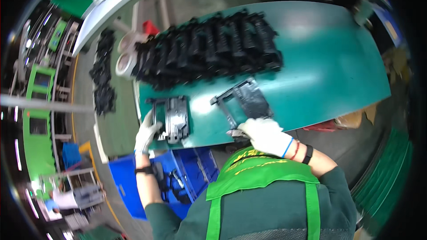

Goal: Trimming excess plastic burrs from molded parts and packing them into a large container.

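Note:
My left hand [147, 134], in a white glove, is closed on the left edge of a black plastic frame [177, 118] that lies on the green table. To the right, a second black plastic frame [252, 97] sits tilted, with a rectangular opening in its left part. My right hand [269, 138], also gloved in white, grips that frame by its near edge, close to the table's front. The fingertips of the right hand are partly hidden.
A long row of similar black plastic parts [209, 46] stands along the far side of the green table [329, 75]. White rolls [126, 64] stand at its left end. Below the front edge is a blue bin [129, 182] with black parts inside. More black parts [104, 71] lie farther left.

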`<state>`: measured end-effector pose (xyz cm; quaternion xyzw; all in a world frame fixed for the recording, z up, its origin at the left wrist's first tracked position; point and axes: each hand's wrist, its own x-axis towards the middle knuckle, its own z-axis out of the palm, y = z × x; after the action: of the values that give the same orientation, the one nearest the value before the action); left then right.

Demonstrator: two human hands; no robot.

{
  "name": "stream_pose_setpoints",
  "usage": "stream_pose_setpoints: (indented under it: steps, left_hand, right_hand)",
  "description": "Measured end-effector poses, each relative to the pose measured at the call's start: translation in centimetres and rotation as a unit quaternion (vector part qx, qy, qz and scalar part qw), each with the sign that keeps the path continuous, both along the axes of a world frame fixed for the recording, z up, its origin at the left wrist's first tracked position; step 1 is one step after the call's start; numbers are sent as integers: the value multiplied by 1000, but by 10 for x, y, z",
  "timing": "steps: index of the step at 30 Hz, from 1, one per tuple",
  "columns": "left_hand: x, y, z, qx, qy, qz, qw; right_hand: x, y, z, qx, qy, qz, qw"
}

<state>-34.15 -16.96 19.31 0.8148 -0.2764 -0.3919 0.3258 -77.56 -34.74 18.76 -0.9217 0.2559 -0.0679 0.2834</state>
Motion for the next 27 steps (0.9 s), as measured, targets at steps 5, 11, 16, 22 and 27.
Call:
stream_pose_setpoints:
  steps: [5, 11, 16, 22, 27]
  left_hand:
    - [-60, -12, 62, -90, 175, 3, 980]
    - [-196, -96, 128, -132, 197, -243, 941]
    - [-287, -203, 133, -127, 210, -368, 897]
    - [-351, -325, 105, -194, -31, -331, 923]
    - [-355, -377, 121, -111, -10, -284, 952]
  right_hand:
    - [-38, -4, 29, 39, -78, -20, 996]
    - [-151, -15, 51, 192, -178, -234, 936]
    - [-182, -56, 40, 284, -347, -459, 767]
    - [-175, -104, 20, 236, -462, -493, 698]
    - [-152, -135, -14, 239, -484, -436, 720]
